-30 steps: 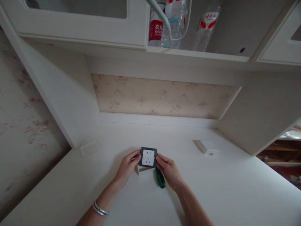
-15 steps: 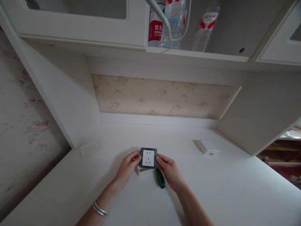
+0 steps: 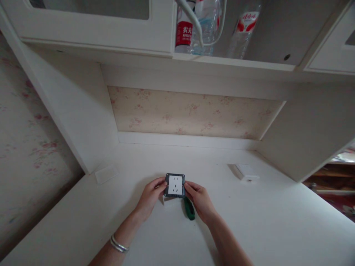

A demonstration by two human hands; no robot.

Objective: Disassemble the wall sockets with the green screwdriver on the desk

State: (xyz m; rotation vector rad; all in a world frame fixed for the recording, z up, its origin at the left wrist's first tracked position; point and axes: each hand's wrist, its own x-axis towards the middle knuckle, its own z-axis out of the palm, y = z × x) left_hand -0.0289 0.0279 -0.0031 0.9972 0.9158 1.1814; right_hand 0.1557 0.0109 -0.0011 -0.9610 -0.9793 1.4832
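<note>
A wall socket module (image 3: 175, 185), white face in a dark frame, is held just above the white desk (image 3: 249, 221). My left hand (image 3: 151, 195) pinches its left edge and my right hand (image 3: 199, 201) pinches its right edge. Under the socket lies a white piece (image 3: 169, 200), partly hidden by my hands. A green screwdriver handle (image 3: 189, 210) lies on the desk beneath my right hand, its tip hidden.
A white socket cover plate (image 3: 245, 172) lies at the right back of the desk. A flat translucent plate (image 3: 106, 174) rests at the left, against the side panel. Water bottles (image 3: 183, 27) stand on the shelf overhead.
Both hands keep the socket module in the same place; the view has shifted very slightly.
</note>
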